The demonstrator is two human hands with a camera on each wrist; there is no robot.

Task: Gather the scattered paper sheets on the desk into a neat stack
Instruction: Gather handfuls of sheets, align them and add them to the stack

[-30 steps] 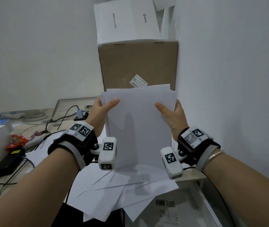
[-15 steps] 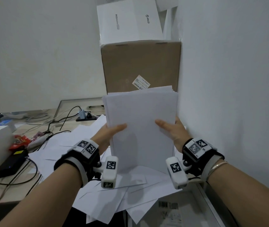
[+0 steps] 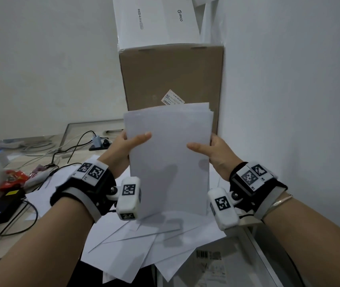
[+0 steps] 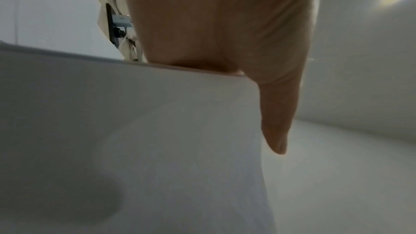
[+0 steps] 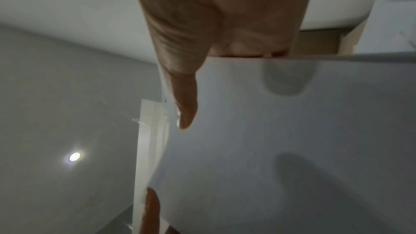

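Both thumbs (image 3: 142, 136) across upright stack (image 3: 169, 162)

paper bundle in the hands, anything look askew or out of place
Yes. The bundle, held upright by the left hand and right hand, isn't squared: sheet corners fan out at its top right. Loose sheets lie scattered at odd angles below, some overhanging the desk edge.
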